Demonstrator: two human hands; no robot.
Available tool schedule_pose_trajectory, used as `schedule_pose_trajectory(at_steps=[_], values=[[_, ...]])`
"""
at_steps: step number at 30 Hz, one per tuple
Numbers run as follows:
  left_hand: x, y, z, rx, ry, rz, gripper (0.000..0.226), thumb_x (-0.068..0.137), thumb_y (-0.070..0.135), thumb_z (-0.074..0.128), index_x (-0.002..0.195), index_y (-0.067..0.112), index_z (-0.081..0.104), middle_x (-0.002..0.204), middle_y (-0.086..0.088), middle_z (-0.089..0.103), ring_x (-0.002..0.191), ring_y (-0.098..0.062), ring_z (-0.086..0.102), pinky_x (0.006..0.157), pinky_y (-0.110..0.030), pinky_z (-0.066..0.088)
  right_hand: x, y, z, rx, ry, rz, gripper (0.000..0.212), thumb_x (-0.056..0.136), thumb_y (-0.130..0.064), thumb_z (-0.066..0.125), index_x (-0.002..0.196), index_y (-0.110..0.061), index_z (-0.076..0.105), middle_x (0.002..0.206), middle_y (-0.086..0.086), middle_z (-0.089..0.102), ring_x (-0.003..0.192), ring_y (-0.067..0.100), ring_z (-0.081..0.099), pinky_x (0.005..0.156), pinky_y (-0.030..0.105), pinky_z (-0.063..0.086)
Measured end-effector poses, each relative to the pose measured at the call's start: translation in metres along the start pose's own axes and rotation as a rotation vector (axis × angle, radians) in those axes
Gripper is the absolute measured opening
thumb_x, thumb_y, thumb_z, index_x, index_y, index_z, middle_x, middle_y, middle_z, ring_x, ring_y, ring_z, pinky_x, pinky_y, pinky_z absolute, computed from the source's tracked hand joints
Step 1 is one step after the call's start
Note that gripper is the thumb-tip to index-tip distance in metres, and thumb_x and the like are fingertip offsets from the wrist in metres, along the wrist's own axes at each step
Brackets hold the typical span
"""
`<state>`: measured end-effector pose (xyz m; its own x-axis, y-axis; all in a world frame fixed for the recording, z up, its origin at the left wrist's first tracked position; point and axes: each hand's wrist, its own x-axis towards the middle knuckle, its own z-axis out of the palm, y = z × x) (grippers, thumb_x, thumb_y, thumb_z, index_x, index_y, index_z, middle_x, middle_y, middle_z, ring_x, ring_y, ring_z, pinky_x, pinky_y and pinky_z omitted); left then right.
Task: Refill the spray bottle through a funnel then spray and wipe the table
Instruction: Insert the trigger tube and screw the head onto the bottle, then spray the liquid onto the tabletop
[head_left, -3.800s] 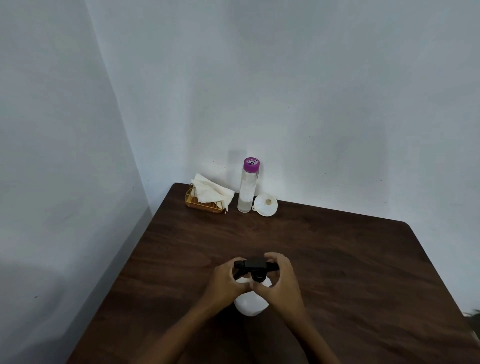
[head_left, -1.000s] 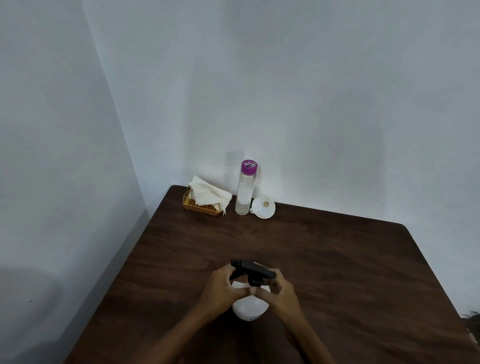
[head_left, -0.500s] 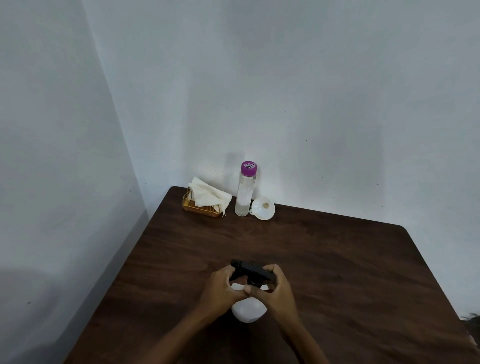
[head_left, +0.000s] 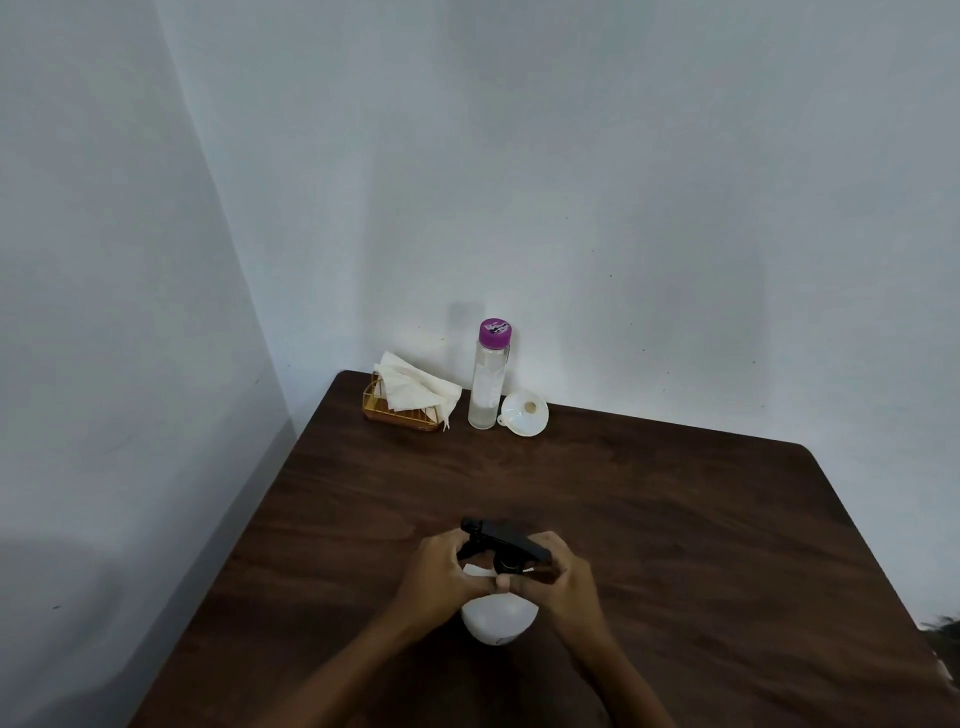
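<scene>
A white spray bottle (head_left: 497, 621) with a black trigger head (head_left: 506, 540) stands near the front of the dark wooden table (head_left: 675, 519). My left hand (head_left: 436, 577) grips the bottle's shoulder and neck from the left. My right hand (head_left: 563, 584) curls round the black head's collar from the right. At the back stand a clear water bottle with a purple cap (head_left: 488, 376) and a white funnel (head_left: 524, 413) lying beside it.
A gold wire holder with white tissues (head_left: 413, 397) sits in the back left corner of the table. White walls close off the left side and the back. The table's right edge runs down toward the lower right.
The black trigger head has turned a little between my hands, its nozzle now pointing more to the upper left. The bottle stays in place.
</scene>
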<state>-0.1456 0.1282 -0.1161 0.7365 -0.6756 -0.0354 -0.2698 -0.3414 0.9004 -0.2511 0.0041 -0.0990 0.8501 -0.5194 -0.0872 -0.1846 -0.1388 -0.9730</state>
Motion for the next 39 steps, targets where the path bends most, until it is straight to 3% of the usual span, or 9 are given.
schedule_pose_trajectory(at_steps=[12, 15, 20, 27, 30, 33, 35, 37, 39], values=[[0.002, 0.002, -0.007, 0.059, -0.034, 0.007, 0.050, 0.066, 0.032, 0.082, 0.108, 0.013, 0.064, 0.101, 0.010, 0.065, 0.089, 0.006, 0.059, 0.074, -0.005, 0.048, 0.001, 0.000, 0.012, -0.105, 0.146, -0.002, 0.033, 0.052, -0.007, 0.088, 0.076, -0.014, 0.066, 0.077, 0.001, 0.068, 0.073, 0.009, 0.066, 0.063, 0.022, 0.053], [0.003, 0.001, -0.009, 0.081, -0.049, 0.001, 0.049, 0.067, 0.031, 0.081, 0.108, 0.012, 0.063, 0.103, 0.008, 0.065, 0.087, 0.007, 0.058, 0.072, -0.002, 0.046, 0.002, 0.001, 0.015, -0.122, 0.159, 0.003, 0.034, 0.052, -0.010, 0.088, 0.075, -0.011, 0.063, 0.076, 0.003, 0.067, 0.071, 0.011, 0.065, 0.062, 0.026, 0.053], [0.005, -0.002, -0.012, 0.102, -0.055, 0.000, 0.045, 0.068, 0.028, 0.080, 0.105, 0.009, 0.063, 0.104, -0.002, 0.069, 0.091, -0.003, 0.062, 0.074, -0.009, 0.050, 0.005, 0.001, 0.017, -0.116, 0.118, 0.009, 0.038, 0.053, -0.010, 0.087, 0.079, -0.006, 0.060, 0.078, 0.006, 0.067, 0.073, 0.016, 0.064, 0.063, 0.025, 0.053], [0.002, -0.001, -0.009, 0.051, -0.037, 0.020, 0.041, 0.066, 0.028, 0.081, 0.102, 0.016, 0.063, 0.091, 0.017, 0.062, 0.084, 0.009, 0.058, 0.072, -0.004, 0.047, 0.003, -0.001, 0.017, -0.117, 0.113, 0.001, 0.038, 0.055, -0.009, 0.086, 0.080, -0.003, 0.057, 0.078, 0.009, 0.066, 0.072, 0.018, 0.063, 0.063, 0.027, 0.052], [-0.001, 0.005, -0.012, -0.012, -0.103, 0.012, 0.041, 0.063, 0.031, 0.080, 0.099, 0.031, 0.061, 0.091, 0.024, 0.063, 0.088, 0.006, 0.062, 0.082, -0.016, 0.053, -0.003, -0.007, 0.015, -0.110, 0.110, 0.003, 0.036, 0.056, -0.008, 0.086, 0.078, -0.004, 0.058, 0.072, 0.006, 0.065, 0.064, 0.009, 0.061, 0.056, 0.020, 0.049], [-0.008, 0.007, -0.014, -0.189, -0.236, -0.054, 0.077, 0.055, 0.042, 0.084, 0.119, 0.050, 0.041, 0.111, 0.030, 0.060, 0.108, 0.011, 0.053, 0.092, -0.019, 0.050, -0.010, -0.018, -0.002, -0.078, 0.126, 0.029, 0.034, 0.058, -0.015, 0.086, 0.079, -0.007, 0.061, 0.073, 0.008, 0.069, 0.065, 0.012, 0.066, 0.056, 0.021, 0.052], [-0.015, 0.002, -0.011, -0.253, -0.344, -0.109, 0.109, 0.052, 0.043, 0.087, 0.136, 0.049, 0.019, 0.129, 0.018, 0.049, 0.121, -0.002, 0.048, 0.100, -0.028, 0.046, -0.014, -0.025, -0.017, -0.040, 0.176, 0.000, 0.031, 0.059, -0.017, 0.087, 0.077, -0.007, 0.063, 0.072, 0.006, 0.070, 0.063, 0.009, 0.066, 0.054, 0.018, 0.051], [-0.025, 0.001, -0.005, -0.247, -0.448, -0.112, 0.115, 0.053, 0.040, 0.088, 0.139, 0.047, 0.012, 0.138, 0.013, 0.036, 0.126, -0.008, 0.042, 0.101, -0.031, 0.044, -0.018, -0.033, -0.030, 0.007, 0.219, -0.024, 0.033, 0.060, -0.018, 0.086, 0.078, -0.004, 0.063, 0.074, 0.008, 0.068, 0.064, 0.010, 0.065, 0.056, 0.020, 0.053], [-0.035, 0.004, 0.006, -0.308, -0.499, -0.091, 0.104, 0.056, 0.033, 0.088, 0.134, 0.047, 0.022, 0.138, 0.011, 0.037, 0.123, -0.009, 0.047, 0.097, -0.028, 0.049, -0.021, -0.037, -0.037, 0.063, 0.254, -0.037, 0.032, 0.061, -0.020, 0.086, 0.080, -0.006, 0.065, 0.077, 0.012, 0.067, 0.071, 0.016, 0.066, 0.064, 0.028, 0.055]])
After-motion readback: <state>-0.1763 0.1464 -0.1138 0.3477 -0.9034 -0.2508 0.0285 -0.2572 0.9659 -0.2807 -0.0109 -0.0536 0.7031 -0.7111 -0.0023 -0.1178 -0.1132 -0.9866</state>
